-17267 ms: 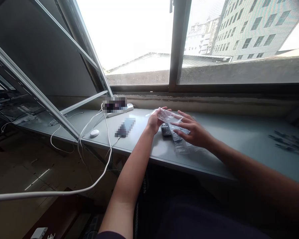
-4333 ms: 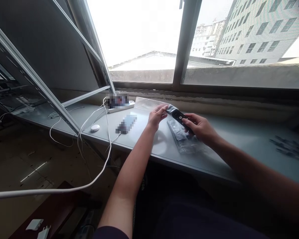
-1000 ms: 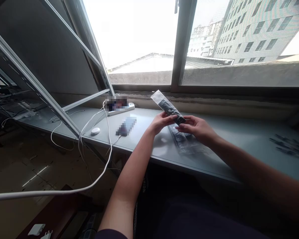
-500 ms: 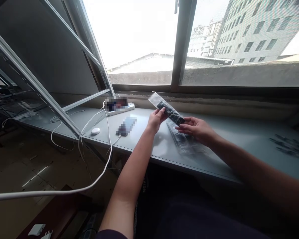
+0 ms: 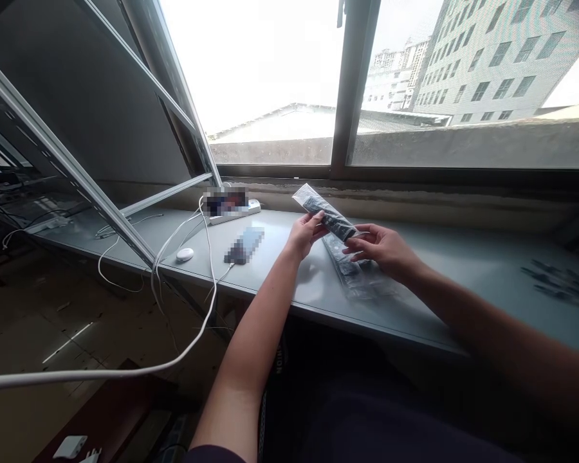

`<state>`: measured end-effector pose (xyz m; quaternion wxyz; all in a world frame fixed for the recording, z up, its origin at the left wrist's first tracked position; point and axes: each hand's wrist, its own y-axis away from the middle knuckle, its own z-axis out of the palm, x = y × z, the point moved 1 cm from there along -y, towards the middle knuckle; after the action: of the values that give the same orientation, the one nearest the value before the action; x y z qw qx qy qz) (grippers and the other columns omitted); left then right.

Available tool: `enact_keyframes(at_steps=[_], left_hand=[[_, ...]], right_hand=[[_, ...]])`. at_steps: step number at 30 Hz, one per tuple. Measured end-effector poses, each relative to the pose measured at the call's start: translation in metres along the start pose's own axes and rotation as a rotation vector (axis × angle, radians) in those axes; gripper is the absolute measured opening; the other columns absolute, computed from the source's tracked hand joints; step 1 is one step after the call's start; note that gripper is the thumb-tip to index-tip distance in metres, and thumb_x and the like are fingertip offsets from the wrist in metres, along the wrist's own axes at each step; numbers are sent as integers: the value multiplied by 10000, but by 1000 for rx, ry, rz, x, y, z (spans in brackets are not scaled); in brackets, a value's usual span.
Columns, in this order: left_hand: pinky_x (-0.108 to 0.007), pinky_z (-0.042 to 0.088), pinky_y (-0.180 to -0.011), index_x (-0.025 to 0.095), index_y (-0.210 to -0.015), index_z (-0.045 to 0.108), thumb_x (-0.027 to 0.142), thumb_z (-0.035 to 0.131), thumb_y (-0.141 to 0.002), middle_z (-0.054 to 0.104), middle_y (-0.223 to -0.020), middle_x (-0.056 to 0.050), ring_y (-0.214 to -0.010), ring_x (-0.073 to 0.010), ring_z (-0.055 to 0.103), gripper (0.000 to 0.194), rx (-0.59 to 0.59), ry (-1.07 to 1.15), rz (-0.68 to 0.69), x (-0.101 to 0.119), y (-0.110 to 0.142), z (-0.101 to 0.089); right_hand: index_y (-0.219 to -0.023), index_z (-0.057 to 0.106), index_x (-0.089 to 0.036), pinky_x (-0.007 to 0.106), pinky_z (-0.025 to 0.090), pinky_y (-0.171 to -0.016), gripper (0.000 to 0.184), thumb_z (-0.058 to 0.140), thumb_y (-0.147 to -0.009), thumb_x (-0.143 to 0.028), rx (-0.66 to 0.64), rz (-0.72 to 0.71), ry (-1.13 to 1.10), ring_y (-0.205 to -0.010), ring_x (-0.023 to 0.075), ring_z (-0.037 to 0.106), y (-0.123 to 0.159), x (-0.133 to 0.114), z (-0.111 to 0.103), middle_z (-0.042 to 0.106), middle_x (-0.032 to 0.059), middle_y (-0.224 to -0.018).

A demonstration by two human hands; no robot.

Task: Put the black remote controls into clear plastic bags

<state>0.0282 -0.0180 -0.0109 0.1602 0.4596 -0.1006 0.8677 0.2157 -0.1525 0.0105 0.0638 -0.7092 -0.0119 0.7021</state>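
A slim black remote control (image 5: 338, 225) in a clear plastic bag is held above the table, slanting down to the right. My left hand (image 5: 305, 233) pinches it near the middle, thumb on top. The bag's loose flap extends past the upper left end. At the lower right end, my right hand (image 5: 380, 249) has its thumb and fingers closed on the bag. Beneath, more clear plastic bags (image 5: 352, 273) with dark contents lie on the table, partly covered by my right hand.
The grey table (image 5: 429, 321) runs along the window. To the left are a charging phone (image 5: 244, 245), a round white object (image 5: 184, 254), a power strip (image 5: 235, 212), white cables (image 5: 207, 308) and a metal frame (image 5: 67, 161). Several slim dark items (image 5: 562, 283) lie far right.
The bagged remote control has turned a little, its upper end now slightly lower and further right, and light glints more off the plastic. Both hands have barely moved.
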Motion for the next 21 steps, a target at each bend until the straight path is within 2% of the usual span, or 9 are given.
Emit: enact_keyframes(at_steps=[5,9,14,21], left_hand=[[-447,592,-1190,153,-1114,812,269,944,-950,854,-1086,-94,-943,-181,831,241,-93,-38,-36,-3,3,1],[-452,595,-1192,152,-1137,822,294,984,-912,860,-1136,-114,-980,-201,839,312,-162,-87,-89,-4,6,4],[-460,589,-1201,156,-1130,826,309,991,-908,863,-1146,-113,-1005,-207,839,316,-162,-99,-78,-5,5,2],[-502,531,-1282,124,-1135,855,342,1048,-845,866,-1185,-155,-1120,-249,839,411,-367,-125,-136,-8,11,1]], right_hand=[[-1228,776,-210,327,713,-641,552,1078,-821,-432,20,-18,78,-832,264,857,1,-2,-1,874,93,-963],[-1214,796,-202,285,643,-556,579,1068,-808,-513,48,-62,138,-709,207,763,-1,1,-3,815,52,-847],[-1180,810,-223,292,627,-554,592,1056,-792,-595,62,-100,169,-682,180,689,-3,4,-5,788,36,-874],[-1162,821,-217,289,611,-556,606,1074,-755,-588,129,-115,221,-664,164,658,0,0,-5,790,38,-903]])
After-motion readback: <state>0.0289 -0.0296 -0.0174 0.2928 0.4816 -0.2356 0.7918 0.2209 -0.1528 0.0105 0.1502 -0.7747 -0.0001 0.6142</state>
